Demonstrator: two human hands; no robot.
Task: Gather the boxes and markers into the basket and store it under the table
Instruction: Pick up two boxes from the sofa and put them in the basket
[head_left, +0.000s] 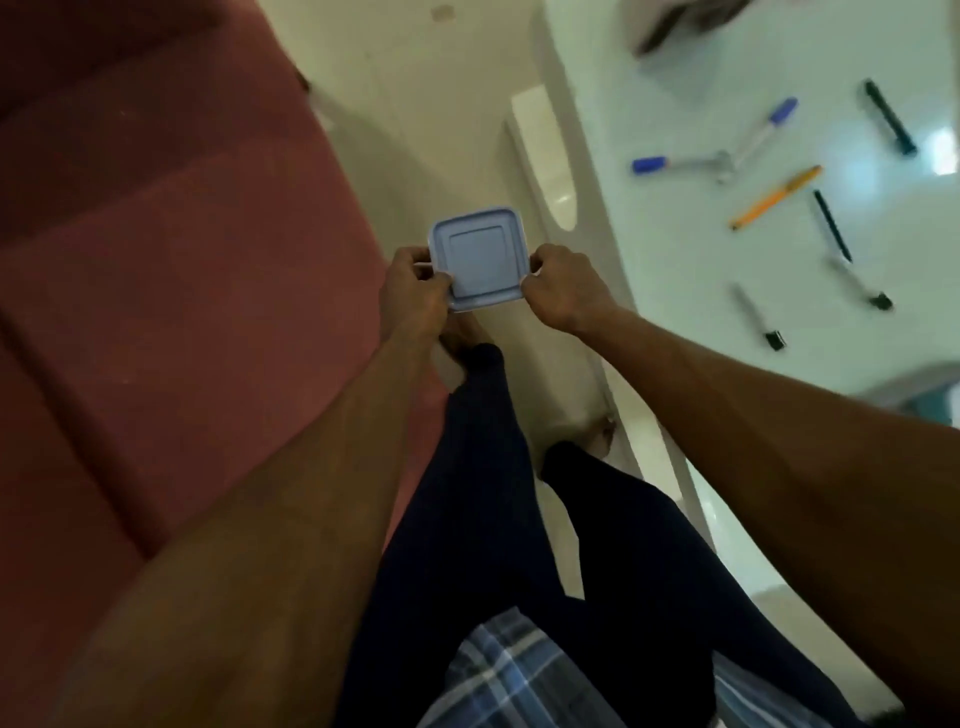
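A small square box with a pale blue lid (478, 258) is held above the floor between both hands. My left hand (413, 296) grips its left edge and my right hand (563, 288) grips its right edge. On the white table (649, 104) to the right lie several markers and pens: two blue-capped markers (649, 164) (769, 127), an orange pen (776, 197), a dark green marker (889, 117), a thin dark pen (832, 226) and two grey ones with black caps (758, 318) (860, 283). No basket is clearly visible.
A dark red sofa (156, 234) fills the left side. My legs in dark trousers stand on the pale floor (415, 104) between sofa and table. A blurred dark object (675, 26) sits at the table's far edge; a teal thing (930, 395) shows at the right edge.
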